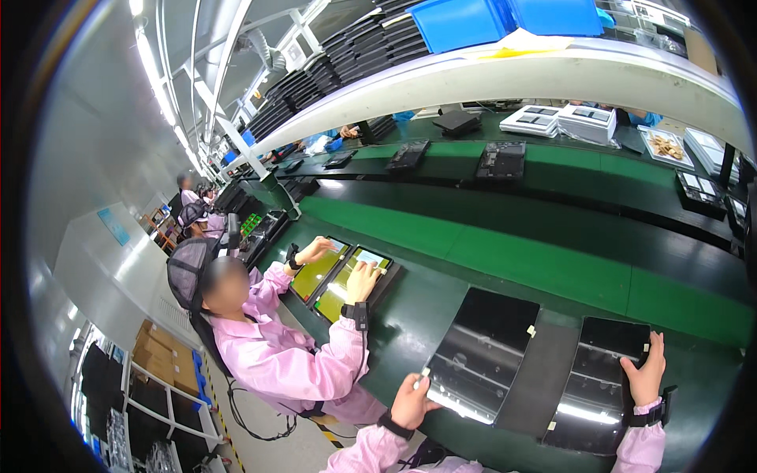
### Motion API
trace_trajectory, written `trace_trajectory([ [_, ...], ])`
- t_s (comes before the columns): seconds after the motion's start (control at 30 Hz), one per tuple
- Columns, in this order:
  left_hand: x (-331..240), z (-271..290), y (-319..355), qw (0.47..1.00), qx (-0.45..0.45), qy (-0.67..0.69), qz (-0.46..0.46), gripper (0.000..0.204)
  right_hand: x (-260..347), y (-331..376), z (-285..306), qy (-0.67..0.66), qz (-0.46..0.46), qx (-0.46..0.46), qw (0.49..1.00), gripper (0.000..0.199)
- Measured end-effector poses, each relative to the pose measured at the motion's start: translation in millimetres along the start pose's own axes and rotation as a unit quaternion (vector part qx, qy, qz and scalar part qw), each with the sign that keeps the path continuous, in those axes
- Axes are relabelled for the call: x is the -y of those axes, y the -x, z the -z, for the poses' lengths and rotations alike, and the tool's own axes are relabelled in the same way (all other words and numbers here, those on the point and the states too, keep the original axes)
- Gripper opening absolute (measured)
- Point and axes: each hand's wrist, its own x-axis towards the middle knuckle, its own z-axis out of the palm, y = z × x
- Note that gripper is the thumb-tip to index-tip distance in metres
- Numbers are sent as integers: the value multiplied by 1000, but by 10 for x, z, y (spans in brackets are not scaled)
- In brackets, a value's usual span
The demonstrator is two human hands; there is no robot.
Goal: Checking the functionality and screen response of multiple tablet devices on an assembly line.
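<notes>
Two black glossy screen panels lie side by side before me, each with small pale tabs at its edges. My left hand (pixel 412 404) pinches the near left corner of the left screen panel (pixel 485 355), at a pale tab. My right hand (pixel 646 369) grips the right edge of the right screen panel (pixel 595 386), its thumb near the face and its fingers along the side. Between the panels shows a dark grey flat surface (pixel 540 370). What lies under the panels is hidden.
At my left a co-worker in pink (pixel 284 359) handles two yellowish panels (pixel 351 276) on the green bench (pixel 426 315). Beyond runs a line with dark device housings (pixel 501 162). White stacks (pixel 587 122) stand farther back, and blue bins (pixel 461 24) sit on the overhead shelf (pixel 512 71).
</notes>
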Motion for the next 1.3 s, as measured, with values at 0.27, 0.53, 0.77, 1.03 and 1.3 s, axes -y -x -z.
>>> trace_trajectory([
  [0.27,-439,-67,138,780,74,-620,-51,41,75,-61,19,-11,-12,23,1000,90],
  [0.53,-390,-1647,-682,594,139,-657,-444,71,75,-89,11,-14,-15,25,999,87],
  [0.77,132,-2283,-1299,619,205,-642,-403,34,114,-81,40,-13,-16,18,1000,88],
  [1.03,98,-2192,-1442,640,166,-637,-395,32,143,-86,37,-8,-32,13,999,84],
  [1.3,-144,-2052,-1426,608,161,-661,-409,48,135,-109,62,-8,37,-10,999,87],
])
